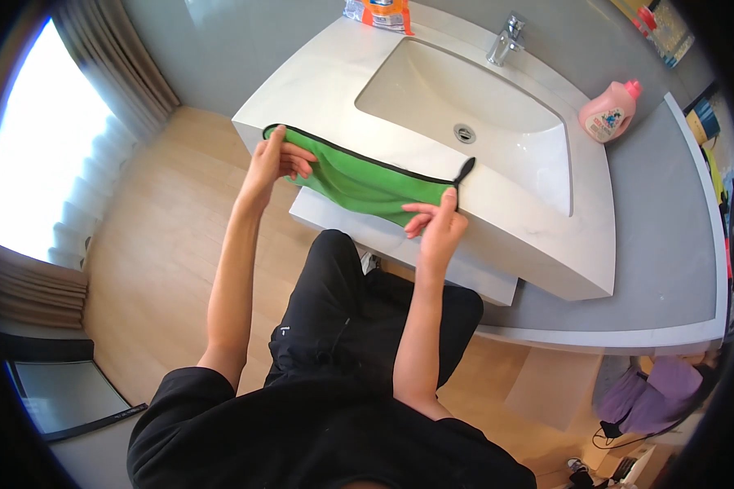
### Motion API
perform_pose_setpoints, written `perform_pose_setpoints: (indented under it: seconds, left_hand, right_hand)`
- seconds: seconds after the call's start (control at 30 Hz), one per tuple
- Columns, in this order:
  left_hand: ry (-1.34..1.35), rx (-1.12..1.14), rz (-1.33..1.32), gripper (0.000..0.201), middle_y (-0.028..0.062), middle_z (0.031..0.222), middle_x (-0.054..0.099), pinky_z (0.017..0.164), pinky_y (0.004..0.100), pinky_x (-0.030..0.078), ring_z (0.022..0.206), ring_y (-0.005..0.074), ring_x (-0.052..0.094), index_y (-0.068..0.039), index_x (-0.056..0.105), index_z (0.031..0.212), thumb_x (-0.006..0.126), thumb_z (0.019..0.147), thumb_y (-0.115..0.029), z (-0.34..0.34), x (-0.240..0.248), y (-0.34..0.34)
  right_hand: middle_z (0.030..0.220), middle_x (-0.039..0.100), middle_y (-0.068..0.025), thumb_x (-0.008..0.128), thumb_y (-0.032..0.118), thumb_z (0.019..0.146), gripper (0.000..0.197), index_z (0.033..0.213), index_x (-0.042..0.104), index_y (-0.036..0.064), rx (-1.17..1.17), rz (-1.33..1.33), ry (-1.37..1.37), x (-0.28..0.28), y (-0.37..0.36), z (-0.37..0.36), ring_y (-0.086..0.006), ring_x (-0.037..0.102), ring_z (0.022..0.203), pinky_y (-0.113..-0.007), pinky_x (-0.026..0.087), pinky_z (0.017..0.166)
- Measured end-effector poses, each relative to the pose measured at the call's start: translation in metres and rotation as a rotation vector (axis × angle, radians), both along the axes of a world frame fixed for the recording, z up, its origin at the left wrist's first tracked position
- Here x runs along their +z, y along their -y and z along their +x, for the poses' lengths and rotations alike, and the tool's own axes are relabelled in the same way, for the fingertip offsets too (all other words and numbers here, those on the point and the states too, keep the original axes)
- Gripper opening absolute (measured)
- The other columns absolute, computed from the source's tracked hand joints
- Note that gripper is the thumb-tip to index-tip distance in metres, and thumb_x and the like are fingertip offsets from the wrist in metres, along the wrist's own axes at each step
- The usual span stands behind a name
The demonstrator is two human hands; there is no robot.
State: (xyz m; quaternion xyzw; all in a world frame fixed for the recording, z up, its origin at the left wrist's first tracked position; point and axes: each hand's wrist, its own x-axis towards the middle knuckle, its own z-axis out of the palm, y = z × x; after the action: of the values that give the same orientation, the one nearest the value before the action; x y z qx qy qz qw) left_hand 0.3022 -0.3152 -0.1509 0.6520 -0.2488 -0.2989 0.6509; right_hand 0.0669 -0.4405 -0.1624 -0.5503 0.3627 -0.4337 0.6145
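A green cloth (351,178) with black edging is stretched between my two hands at the front edge of the white washbasin counter. My left hand (279,159) pinches its upper left corner between thumb and fingers. At the other end my right hand (439,224) grips the right corner, just below a black hanging loop (465,169) that sticks up over the counter. The cloth sags a little in the middle, and its lower part hangs down in front of the counter's edge.
Beyond the cloth lies a white sink (497,114) with a chrome faucet (507,39). A pink detergent bottle (612,112) stands right of it, and an orange-and-white packet (381,14) at the far left. A white drawer front (383,236) juts out beneath the counter, near my knees.
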Motion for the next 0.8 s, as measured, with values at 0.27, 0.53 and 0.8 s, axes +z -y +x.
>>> perform_pose_setpoints:
  seconds: [0.27,0.53,0.8]
  left_hand:
    - [-0.120,-0.308,-0.060,0.064,0.0137,0.063,0.066,0.051,0.0247,0.046,0.054,0.0165,0.062,0.008,0.066,0.083,0.029,0.101,-0.041,-0.126,-0.001,0.067]
    - [-0.184,-0.519,-0.176,0.068,0.0105,0.060,0.064,0.049,0.0239,0.044,0.051,0.0137,0.059,0.008,0.069,0.088,0.021,0.103,-0.038,-0.221,-0.005,0.117]
    - [-0.137,-0.548,-0.176,0.068,0.0076,0.058,0.062,0.050,0.0243,0.044,0.051,0.0115,0.056,0.005,0.071,0.090,0.020,0.103,-0.037,-0.228,-0.010,0.123]
  right_hand:
    - [0.052,0.059,-0.0183,0.039,0.044,0.098,0.071,0.051,0.056,-0.0065,-0.305,0.072,-0.007,-0.005,0.052,-0.110,-0.0175,0.046,0.035,-0.027,0.039,0.038]
    - [0.049,0.055,-0.0143,0.043,0.044,0.095,0.064,0.056,0.057,-0.0047,-0.566,-0.021,-0.055,-0.014,0.111,-0.225,-0.0167,0.046,0.039,-0.027,0.038,0.044]
    - [0.051,0.055,-0.0126,0.041,0.043,0.097,0.063,0.059,0.058,-0.0053,-0.548,0.015,-0.107,0.000,0.113,-0.245,-0.0148,0.047,0.041,-0.026,0.037,0.044]
